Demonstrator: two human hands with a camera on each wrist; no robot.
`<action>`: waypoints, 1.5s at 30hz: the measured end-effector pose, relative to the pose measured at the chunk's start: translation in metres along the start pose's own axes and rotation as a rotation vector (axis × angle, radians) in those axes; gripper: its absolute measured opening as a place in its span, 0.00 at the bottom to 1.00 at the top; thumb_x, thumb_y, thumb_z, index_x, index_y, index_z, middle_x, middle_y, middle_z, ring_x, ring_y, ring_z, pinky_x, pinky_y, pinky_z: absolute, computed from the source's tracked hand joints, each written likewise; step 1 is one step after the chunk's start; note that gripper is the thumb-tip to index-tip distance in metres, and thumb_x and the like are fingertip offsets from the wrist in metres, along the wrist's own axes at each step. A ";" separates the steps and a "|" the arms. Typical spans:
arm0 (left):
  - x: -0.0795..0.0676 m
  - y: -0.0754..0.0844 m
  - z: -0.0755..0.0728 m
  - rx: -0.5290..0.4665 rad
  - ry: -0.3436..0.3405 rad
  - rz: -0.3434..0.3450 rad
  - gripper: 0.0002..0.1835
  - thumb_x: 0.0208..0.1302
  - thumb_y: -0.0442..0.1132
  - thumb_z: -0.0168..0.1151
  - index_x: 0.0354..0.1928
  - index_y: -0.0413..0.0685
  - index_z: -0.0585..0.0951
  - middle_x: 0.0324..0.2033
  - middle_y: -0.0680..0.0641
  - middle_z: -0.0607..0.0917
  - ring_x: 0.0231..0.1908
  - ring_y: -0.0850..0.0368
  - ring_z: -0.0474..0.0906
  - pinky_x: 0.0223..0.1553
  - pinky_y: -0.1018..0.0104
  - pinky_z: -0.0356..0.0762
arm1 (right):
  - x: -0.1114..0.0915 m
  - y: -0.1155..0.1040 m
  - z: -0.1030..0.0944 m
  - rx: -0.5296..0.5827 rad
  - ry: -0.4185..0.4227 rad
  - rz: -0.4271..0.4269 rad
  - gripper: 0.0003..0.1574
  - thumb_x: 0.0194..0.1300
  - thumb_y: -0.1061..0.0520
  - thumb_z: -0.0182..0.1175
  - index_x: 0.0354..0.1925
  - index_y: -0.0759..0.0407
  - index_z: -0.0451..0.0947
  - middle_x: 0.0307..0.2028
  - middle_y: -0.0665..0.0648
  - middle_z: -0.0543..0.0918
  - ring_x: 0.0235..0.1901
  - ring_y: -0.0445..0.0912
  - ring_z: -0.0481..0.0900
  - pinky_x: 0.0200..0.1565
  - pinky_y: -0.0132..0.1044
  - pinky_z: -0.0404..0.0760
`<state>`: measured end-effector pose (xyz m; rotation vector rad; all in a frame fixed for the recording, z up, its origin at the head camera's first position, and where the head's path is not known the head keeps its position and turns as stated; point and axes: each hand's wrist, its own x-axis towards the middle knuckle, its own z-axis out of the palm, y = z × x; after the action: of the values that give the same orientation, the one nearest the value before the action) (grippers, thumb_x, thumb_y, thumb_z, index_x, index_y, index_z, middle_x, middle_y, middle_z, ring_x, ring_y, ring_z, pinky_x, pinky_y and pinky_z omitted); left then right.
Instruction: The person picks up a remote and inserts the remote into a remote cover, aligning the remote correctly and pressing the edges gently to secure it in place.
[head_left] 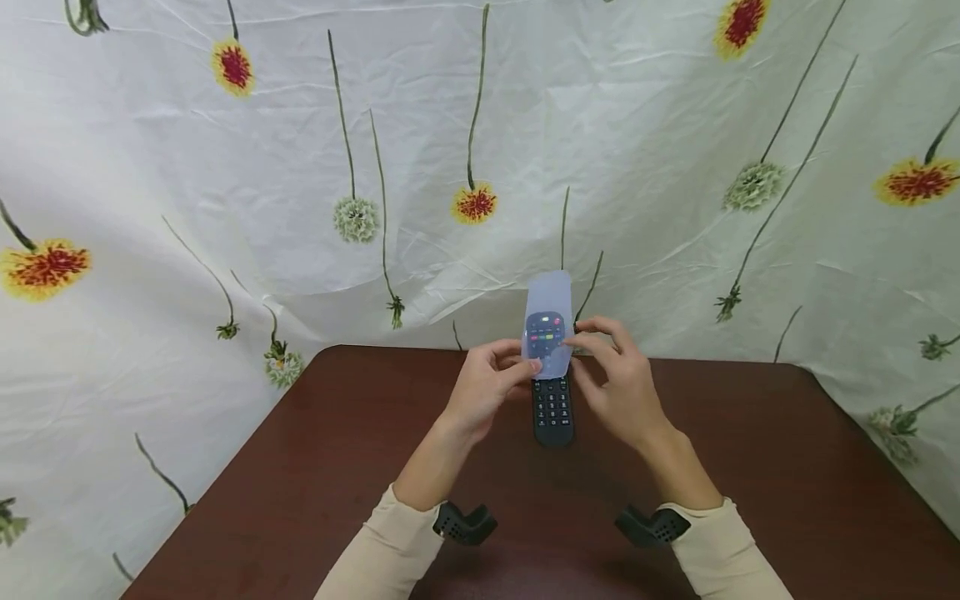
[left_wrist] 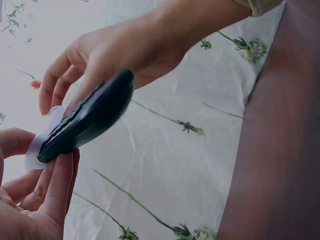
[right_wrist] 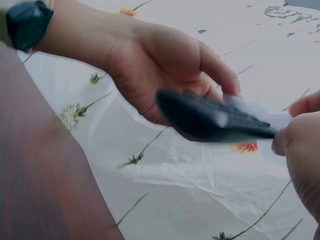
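A black remote control (head_left: 553, 412) is partly inside a translucent whitish sleeve (head_left: 549, 292); its number-key end sticks out of the sleeve's lower opening. Through the film, its coloured buttons show. My left hand (head_left: 486, 385) grips the remote and sleeve from the left, thumb on the front and fingers behind. My right hand (head_left: 621, 385) pinches the sleeve's right edge with thumb and fingertips. The left wrist view shows the remote (left_wrist: 95, 117) edge-on, with left fingers (left_wrist: 60, 185) under it. In the right wrist view the right thumb (right_wrist: 282, 142) is at the remote's sleeved end.
A dark reddish-brown table (head_left: 360, 467) lies beneath the hands. Behind and beside it hangs a white flower-printed cloth (head_left: 285, 167). Black wrist devices (head_left: 465, 523) sit over the light sleeve cuffs.
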<state>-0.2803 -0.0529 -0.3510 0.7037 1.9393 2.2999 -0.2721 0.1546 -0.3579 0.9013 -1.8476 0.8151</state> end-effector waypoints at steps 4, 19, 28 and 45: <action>0.001 -0.001 0.002 0.038 0.024 0.050 0.17 0.67 0.28 0.66 0.55 0.26 0.82 0.37 0.43 0.88 0.36 0.56 0.86 0.38 0.59 0.86 | 0.002 -0.005 0.000 0.136 0.059 0.121 0.25 0.60 0.78 0.67 0.56 0.68 0.81 0.53 0.64 0.79 0.49 0.55 0.83 0.48 0.37 0.84; -0.002 -0.003 0.003 0.209 0.045 0.249 0.17 0.67 0.29 0.69 0.56 0.32 0.85 0.38 0.43 0.88 0.36 0.55 0.83 0.38 0.66 0.81 | 0.005 -0.016 -0.002 0.367 -0.050 0.546 0.21 0.71 0.63 0.66 0.59 0.69 0.80 0.49 0.63 0.86 0.48 0.49 0.82 0.48 0.33 0.81; -0.001 -0.002 0.003 0.296 0.035 0.330 0.17 0.66 0.32 0.72 0.55 0.37 0.86 0.37 0.45 0.88 0.41 0.54 0.81 0.39 0.65 0.78 | 0.007 -0.016 -0.001 0.367 -0.058 0.571 0.16 0.69 0.61 0.70 0.52 0.67 0.83 0.44 0.59 0.87 0.45 0.49 0.82 0.44 0.32 0.80; 0.000 -0.009 0.007 0.236 -0.130 0.169 0.25 0.65 0.31 0.73 0.63 0.39 0.81 0.51 0.42 0.85 0.50 0.50 0.84 0.52 0.58 0.82 | 0.007 -0.015 -0.005 0.411 0.033 0.636 0.16 0.71 0.64 0.67 0.54 0.70 0.81 0.46 0.64 0.86 0.44 0.46 0.85 0.47 0.30 0.81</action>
<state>-0.2797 -0.0448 -0.3585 1.0489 2.1884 2.0678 -0.2594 0.1490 -0.3470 0.5203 -1.9936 1.6333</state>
